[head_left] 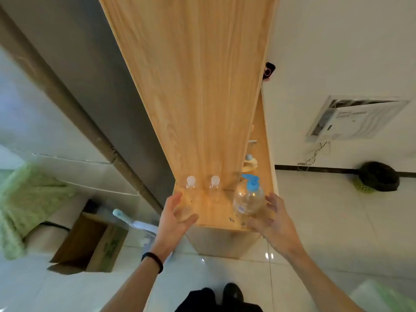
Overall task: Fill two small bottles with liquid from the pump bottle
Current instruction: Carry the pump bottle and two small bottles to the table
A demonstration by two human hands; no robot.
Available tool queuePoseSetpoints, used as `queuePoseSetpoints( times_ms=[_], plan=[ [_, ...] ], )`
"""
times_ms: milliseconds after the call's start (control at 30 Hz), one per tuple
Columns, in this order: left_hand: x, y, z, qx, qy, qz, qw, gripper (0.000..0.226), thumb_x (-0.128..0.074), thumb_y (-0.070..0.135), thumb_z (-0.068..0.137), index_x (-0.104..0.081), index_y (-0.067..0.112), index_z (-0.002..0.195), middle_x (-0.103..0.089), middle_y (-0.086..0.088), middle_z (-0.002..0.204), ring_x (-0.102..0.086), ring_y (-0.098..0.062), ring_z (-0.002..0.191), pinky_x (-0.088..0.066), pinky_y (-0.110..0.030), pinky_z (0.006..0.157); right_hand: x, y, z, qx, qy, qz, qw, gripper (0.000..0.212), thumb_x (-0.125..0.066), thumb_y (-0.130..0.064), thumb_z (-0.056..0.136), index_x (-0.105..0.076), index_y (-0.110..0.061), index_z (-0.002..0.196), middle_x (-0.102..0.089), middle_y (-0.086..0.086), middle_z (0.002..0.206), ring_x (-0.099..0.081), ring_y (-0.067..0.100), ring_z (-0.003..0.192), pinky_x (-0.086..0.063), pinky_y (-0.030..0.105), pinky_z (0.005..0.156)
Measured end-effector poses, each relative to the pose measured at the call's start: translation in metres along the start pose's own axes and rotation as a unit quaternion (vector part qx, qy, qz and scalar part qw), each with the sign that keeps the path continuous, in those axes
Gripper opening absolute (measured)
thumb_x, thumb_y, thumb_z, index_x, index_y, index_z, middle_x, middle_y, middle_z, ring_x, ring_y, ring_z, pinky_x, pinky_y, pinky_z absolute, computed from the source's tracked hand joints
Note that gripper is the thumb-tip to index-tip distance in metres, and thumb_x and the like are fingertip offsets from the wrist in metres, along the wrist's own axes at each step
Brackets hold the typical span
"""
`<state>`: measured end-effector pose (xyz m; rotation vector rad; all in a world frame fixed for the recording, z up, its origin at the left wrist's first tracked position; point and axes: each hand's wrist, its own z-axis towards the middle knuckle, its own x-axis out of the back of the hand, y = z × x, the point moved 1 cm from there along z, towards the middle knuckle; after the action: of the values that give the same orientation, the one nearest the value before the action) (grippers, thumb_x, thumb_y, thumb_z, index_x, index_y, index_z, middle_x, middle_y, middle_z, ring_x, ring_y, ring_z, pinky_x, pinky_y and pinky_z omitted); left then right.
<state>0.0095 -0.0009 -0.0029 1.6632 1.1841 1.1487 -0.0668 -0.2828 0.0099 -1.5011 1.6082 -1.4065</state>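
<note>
Two small clear bottles with white caps stand on a wooden shelf top (pixel 216 219): one on the left (pixel 191 184), one at the middle (pixel 215 184). To their right stands a clear round pump bottle (pixel 247 199) with a blue pump head. My left hand (pixel 176 216) hovers at the shelf's left front edge, fingers spread, just short of the left small bottle and holding nothing. Just right of the pump bottle is my right hand (pixel 273 216), fingers spread, close to the bottle's side; whether it touches is unclear.
A tall wooden cabinet panel (pixel 198 86) rises behind the bottles. An open cardboard box (pixel 90 242) sits on the tiled floor to the left, with green fabric (pixel 27 199) beyond it. A black bag (pixel 378 179) lies by the right wall.
</note>
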Motion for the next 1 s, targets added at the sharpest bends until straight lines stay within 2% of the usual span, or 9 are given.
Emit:
queuePoseSetpoints(
  times_ms=[100,233,333,433,500,600,667,800,1000],
  plan=[
    [-0.008,0.007,0.02,-0.011,-0.005,0.006,1.0,0.078,-0.088,0.009,0.081,-0.045,0.035,0.14,-0.053,0.017,0.14,-0.054,-0.012,0.13,-0.049,-0.032,0.105,-0.002,-0.002,0.011,0.003,0.0,-0.013,1.0,0.113,-0.099,-0.031,0.076,-0.031,-0.028,0.165,-0.051,-0.015,0.156,-0.051,0.013,0.145,-0.048,0.044,0.12],
    [-0.017,0.008,0.041,-0.013,-0.007,0.004,1.0,0.076,-0.09,0.006,0.077,-0.051,0.032,0.137,-0.062,0.009,0.135,-0.062,-0.011,0.125,-0.052,-0.034,0.105,-0.01,-0.005,0.017,-0.003,-0.01,0.005,1.0,0.119,-0.096,-0.056,0.059,-0.039,-0.034,0.16,-0.062,-0.018,0.145,-0.062,0.013,0.137,-0.054,0.049,0.116],
    [-0.026,0.01,0.047,-0.014,-0.028,0.021,0.999,0.067,-0.09,0.007,0.076,-0.057,0.042,0.123,-0.071,0.016,0.119,-0.066,0.001,0.114,-0.053,-0.017,0.091,-0.012,-0.004,0.023,-0.004,-0.012,-0.001,1.0,0.1,-0.1,-0.042,0.071,-0.044,-0.038,0.154,-0.067,-0.016,0.138,-0.069,0.014,0.127,-0.058,0.05,0.11],
    [-0.034,0.008,0.052,-0.003,-0.048,0.036,0.998,0.059,-0.092,0.009,0.073,-0.062,0.039,0.113,-0.077,0.017,0.104,-0.072,-0.003,0.102,-0.056,-0.014,0.078,-0.013,-0.003,0.029,0.001,-0.005,-0.017,1.0,0.091,-0.1,-0.034,0.077,-0.047,-0.041,0.151,-0.068,-0.016,0.134,-0.07,0.01,0.122,-0.06,0.045,0.108],
    [-0.038,0.008,0.054,-0.001,-0.058,0.041,0.997,0.056,-0.094,0.01,0.071,-0.065,0.034,0.114,-0.079,0.012,0.104,-0.073,-0.005,0.1,-0.058,-0.02,0.082,-0.013,-0.002,0.031,0.004,-0.003,-0.023,1.0,0.088,-0.1,-0.032,0.077,-0.047,-0.046,0.146,-0.068,-0.019,0.132,-0.069,0.007,0.12,-0.061,0.039,0.104],
    [-0.043,0.009,0.059,-0.007,-0.065,0.052,0.997,0.054,-0.095,0.012,0.071,-0.068,0.031,0.114,-0.079,0.011,0.104,-0.073,-0.003,0.098,-0.059,-0.025,0.086,-0.013,-0.001,0.031,0.011,0.005,-0.031,0.999,0.085,-0.1,-0.032,0.075,-0.046,-0.059,0.136,-0.069,-0.023,0.126,-0.069,-0.002,0.114,-0.06,0.019,0.092],
    [-0.046,0.011,0.061,-0.005,-0.069,0.062,0.996,0.05,-0.094,0.014,0.071,-0.071,0.029,0.113,-0.079,0.009,0.103,-0.074,-0.009,0.099,-0.061,-0.032,0.086,-0.013,0.0,0.031,0.017,0.013,-0.032,0.999,0.086,-0.101,-0.032,0.074,-0.048,-0.057,0.137,-0.069,-0.024,0.126,-0.068,-0.005,0.114,-0.057,0.013,0.089],
    [-0.05,0.01,0.065,-0.009,-0.065,0.073,0.995,0.045,-0.095,0.017,0.07,-0.074,0.028,0.107,-0.079,0.009,0.098,-0.074,-0.013,0.097,-0.061,-0.037,0.084,-0.014,-0.001,0.032,0.02,0.015,-0.035,0.999,0.086,-0.101,-0.034,0.075,-0.047,-0.055,0.138,-0.067,-0.026,0.13,-0.065,-0.004,0.119,-0.057,0.024,0.102],
    [-0.053,0.012,0.065,-0.02,-0.073,0.06,0.995,0.044,-0.094,0.022,0.067,-0.075,0.042,0.102,-0.079,0.018,0.099,-0.074,-0.003,0.095,-0.06,-0.027,0.08,-0.014,-0.001,0.032,0.031,0.012,-0.05,0.998,0.086,-0.1,-0.033,0.076,-0.047,-0.055,0.14,-0.066,-0.028,0.131,-0.063,-0.002,0.124,-0.057,0.033,0.109]
  ],
)
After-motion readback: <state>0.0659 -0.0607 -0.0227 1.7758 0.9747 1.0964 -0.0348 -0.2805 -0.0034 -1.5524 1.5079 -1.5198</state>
